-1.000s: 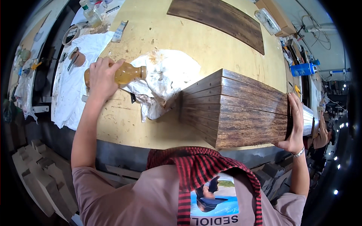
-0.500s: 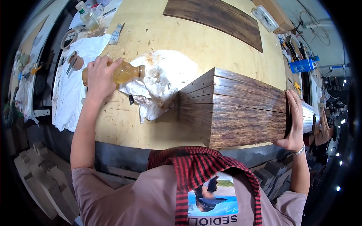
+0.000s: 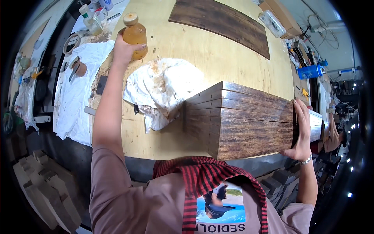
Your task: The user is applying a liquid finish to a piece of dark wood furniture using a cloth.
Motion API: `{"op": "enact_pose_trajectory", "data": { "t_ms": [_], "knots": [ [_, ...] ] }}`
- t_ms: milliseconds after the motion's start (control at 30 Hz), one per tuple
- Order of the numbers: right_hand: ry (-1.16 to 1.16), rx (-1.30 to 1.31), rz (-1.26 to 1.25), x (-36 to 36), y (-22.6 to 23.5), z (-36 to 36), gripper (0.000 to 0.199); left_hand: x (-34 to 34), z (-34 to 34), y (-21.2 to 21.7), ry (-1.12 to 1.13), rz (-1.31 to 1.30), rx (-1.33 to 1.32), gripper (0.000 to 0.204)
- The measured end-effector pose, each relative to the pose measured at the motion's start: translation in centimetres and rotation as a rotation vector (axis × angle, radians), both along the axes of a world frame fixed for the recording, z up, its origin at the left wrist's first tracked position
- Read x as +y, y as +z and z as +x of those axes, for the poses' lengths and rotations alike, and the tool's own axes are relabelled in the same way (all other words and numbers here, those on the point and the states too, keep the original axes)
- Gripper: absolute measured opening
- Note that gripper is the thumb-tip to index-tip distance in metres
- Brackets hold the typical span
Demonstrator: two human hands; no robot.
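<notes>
Stacked dark-stained wooden boards (image 3: 249, 119) stand on edge at the near side of the bench (image 3: 218, 54), forming a block that reaches from the middle of the bench to its right end. Their left end sits just beside a crumpled, stained white rag (image 3: 163, 87), which touches the block's lower corner. Beyond them the pale plywood top lies bare up to a single dark plank (image 3: 220, 21) near the far edge, well apart from the stack. A white cloth (image 3: 78, 93) hangs over the bench's left edge. The right hand (image 3: 302, 132) lies flat against the right end of the boards, fingers spread. The left hand (image 3: 124, 48) is closed around an amber bottle (image 3: 134, 35) with a tan cap, held upright above the far left part of the bench, beyond the rag.
</notes>
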State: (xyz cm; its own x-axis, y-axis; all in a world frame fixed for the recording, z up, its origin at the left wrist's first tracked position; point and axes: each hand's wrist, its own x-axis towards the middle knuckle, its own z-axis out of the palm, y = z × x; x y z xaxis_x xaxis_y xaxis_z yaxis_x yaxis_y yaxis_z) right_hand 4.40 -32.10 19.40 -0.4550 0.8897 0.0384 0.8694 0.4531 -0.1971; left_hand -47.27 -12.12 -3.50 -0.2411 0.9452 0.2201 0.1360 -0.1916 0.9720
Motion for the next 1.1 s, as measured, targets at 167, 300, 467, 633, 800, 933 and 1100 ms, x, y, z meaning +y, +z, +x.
{"op": "enact_pose_trajectory", "data": {
  "t_ms": [167,300,467,633,800,933,1100],
  "knots": [
    [-0.002,-0.03,-0.007,0.1,0.0,0.4,0.124,-1.7,-0.4,0.6,0.086,-0.237,0.321,0.07],
    [-0.016,-0.008,-0.013,-0.1,-0.1,0.6,0.124,-9.6,3.3,1.1,0.075,-0.282,1.052,0.071],
    [0.008,0.0,-0.023,0.4,-0.1,0.3,0.123,-14.2,5.1,0.1,-0.167,-0.445,1.083,0.043],
    [0.009,0.029,0.005,0.0,-0.3,-0.1,0.116,-16.8,10.9,10.2,-0.355,0.314,-0.06,0.033],
    [0.039,0.009,0.028,0.2,0.0,0.0,0.118,-24.3,16.7,5.9,-0.394,0.249,-0.183,0.051],
    [0.007,-0.011,0.007,0.2,0.2,0.1,0.12,-26.0,15.2,-2.4,-0.387,-0.689,-0.295,0.038],
    [0.032,-0.058,0.011,0.4,-0.1,0.1,0.123,-23.0,16.9,7.8,-0.366,0.337,-0.309,0.052]
  ]
}}
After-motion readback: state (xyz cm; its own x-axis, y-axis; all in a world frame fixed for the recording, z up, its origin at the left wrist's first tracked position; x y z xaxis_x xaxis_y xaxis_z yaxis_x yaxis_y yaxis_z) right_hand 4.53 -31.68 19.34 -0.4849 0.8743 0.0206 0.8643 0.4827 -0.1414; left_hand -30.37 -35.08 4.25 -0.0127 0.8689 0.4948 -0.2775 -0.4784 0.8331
